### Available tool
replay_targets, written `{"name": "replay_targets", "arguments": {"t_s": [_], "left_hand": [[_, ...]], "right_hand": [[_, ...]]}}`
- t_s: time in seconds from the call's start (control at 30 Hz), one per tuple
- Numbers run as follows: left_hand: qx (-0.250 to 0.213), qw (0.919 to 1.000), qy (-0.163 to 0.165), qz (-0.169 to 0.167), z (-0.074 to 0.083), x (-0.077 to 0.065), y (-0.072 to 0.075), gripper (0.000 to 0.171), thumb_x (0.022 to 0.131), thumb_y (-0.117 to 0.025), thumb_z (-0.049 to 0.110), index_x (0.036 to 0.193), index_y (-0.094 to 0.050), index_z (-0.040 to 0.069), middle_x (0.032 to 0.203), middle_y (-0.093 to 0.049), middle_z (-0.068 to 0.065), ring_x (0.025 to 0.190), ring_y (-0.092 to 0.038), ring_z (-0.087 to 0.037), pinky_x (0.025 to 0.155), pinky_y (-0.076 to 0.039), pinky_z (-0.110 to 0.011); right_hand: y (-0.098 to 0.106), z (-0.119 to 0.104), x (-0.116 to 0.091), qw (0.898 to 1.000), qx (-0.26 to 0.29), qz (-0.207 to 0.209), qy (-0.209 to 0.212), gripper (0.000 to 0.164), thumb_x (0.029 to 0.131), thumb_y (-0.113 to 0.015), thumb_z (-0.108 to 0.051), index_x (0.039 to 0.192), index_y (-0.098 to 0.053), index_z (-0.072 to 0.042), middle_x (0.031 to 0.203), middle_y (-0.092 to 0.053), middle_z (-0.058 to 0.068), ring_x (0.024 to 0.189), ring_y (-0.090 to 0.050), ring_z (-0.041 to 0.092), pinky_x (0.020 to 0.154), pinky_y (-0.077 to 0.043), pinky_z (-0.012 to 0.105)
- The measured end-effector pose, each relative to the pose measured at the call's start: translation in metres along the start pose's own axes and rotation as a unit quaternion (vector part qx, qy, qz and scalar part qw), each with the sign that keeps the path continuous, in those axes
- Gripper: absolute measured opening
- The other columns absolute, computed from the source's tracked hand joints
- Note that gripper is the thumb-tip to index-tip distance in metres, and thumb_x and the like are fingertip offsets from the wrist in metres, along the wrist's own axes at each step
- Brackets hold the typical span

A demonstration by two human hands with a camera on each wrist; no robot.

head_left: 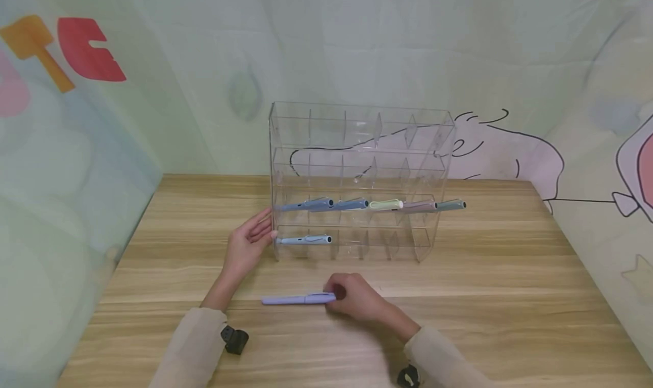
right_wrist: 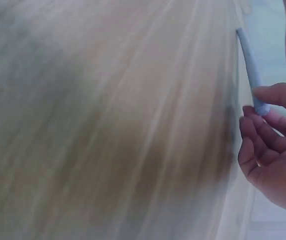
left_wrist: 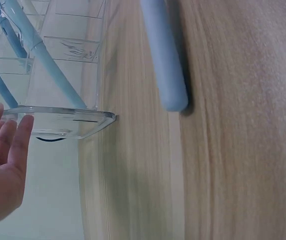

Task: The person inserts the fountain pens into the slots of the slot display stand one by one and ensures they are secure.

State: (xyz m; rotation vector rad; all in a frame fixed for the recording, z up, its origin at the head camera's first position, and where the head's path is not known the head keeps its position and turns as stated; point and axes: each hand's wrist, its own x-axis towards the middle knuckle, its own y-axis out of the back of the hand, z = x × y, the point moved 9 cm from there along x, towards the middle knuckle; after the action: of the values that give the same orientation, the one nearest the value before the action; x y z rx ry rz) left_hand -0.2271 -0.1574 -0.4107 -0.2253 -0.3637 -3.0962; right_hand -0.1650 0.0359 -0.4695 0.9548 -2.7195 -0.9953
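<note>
My right hand (head_left: pixel 355 297) pinches the cap end of a lavender pen (head_left: pixel 293 300) between thumb and fingers. The pen lies level, close over the wooden table, its other end pointing left. In the right wrist view, thumb and index finger meet at that end of the pen (right_wrist: pixel 252 70). My left hand (head_left: pixel 246 246) touches the left side panel of a clear acrylic pen rack (head_left: pixel 326 227), its fingers nearly straight along the outer face and the thumb at the front edge. In the left wrist view, the fingertips (left_wrist: pixel 22 131) rest by the panel edge.
Several capped pens, among them a pale green one (head_left: pixel 386 205), lie across one lower tier of the rack. A light blue pen (head_left: pixel 306 240) sits in the bottom tier's leftmost slot. Behind the wooden table (head_left: pixel 510 297) hangs a printed cloth (head_left: pixel 214 93).
</note>
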Motion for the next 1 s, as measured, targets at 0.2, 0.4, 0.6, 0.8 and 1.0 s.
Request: {"name": "replay_targets", "arguments": {"t_s": [0.2,0.4,0.6,0.8,1.0], "left_hand": [[-0.005,1.0,0.007,0.0,0.0,0.0,0.0,0.05,0.082,-0.06,-0.011,0.13,-0.046,-0.003,0.12,-0.054,-0.025,0.108,-0.055,-0.031,0.083,-0.05,-0.017],[0.0,0.9999,0.011,-0.002,-0.003,0.0,0.0,0.05,0.083,-0.06,-0.01,0.13,-0.046,-0.002,0.121,-0.053,-0.024,0.109,-0.055,-0.03,0.083,-0.05,-0.017],[-0.007,0.9999,0.009,-0.003,-0.003,0.0,0.0,0.05,0.083,-0.06,-0.01,0.13,-0.046,-0.002,0.121,-0.053,-0.024,0.109,-0.055,-0.03,0.083,-0.05,-0.017],[-0.002,1.0,-0.001,-0.002,-0.001,0.0,0.0,0.049,0.082,-0.06,-0.011,0.129,-0.046,-0.004,0.119,-0.054,-0.026,0.108,-0.055,-0.032,0.082,-0.05,-0.017],[0.001,1.0,-0.005,0.001,-0.001,0.0,-0.001,0.05,0.082,-0.06,-0.012,0.129,-0.046,-0.005,0.119,-0.053,-0.026,0.108,-0.054,-0.034,0.083,-0.05,-0.017]], "right_hand": [[0.016,0.003,-0.008,0.999,0.048,0.02,0.006,0.016,0.076,-0.07,-0.001,0.088,-0.063,-0.009,0.075,-0.056,-0.006,0.069,-0.051,0.008,0.058,-0.049,0.02],[0.038,0.005,-0.017,0.994,0.098,0.041,0.007,0.012,0.08,-0.067,-0.001,0.091,-0.063,-0.006,0.08,-0.061,-0.001,0.073,-0.056,0.012,0.063,-0.051,0.022],[0.069,0.007,-0.03,0.99,0.118,0.074,-0.006,0.015,0.083,-0.065,-0.004,0.097,-0.061,-0.003,0.086,-0.061,0.003,0.079,-0.056,0.016,0.068,-0.051,0.024],[0.108,0.004,-0.041,0.981,0.137,0.134,0.008,0.016,0.081,-0.067,-0.003,0.096,-0.062,0.0,0.085,-0.061,0.007,0.077,-0.056,0.017,0.068,-0.052,0.025],[0.142,-0.003,-0.05,0.966,0.155,0.2,0.046,0.015,0.08,-0.064,0.007,0.093,-0.059,0.005,0.083,-0.061,0.013,0.074,-0.055,0.014,0.067,-0.052,0.022]]}}
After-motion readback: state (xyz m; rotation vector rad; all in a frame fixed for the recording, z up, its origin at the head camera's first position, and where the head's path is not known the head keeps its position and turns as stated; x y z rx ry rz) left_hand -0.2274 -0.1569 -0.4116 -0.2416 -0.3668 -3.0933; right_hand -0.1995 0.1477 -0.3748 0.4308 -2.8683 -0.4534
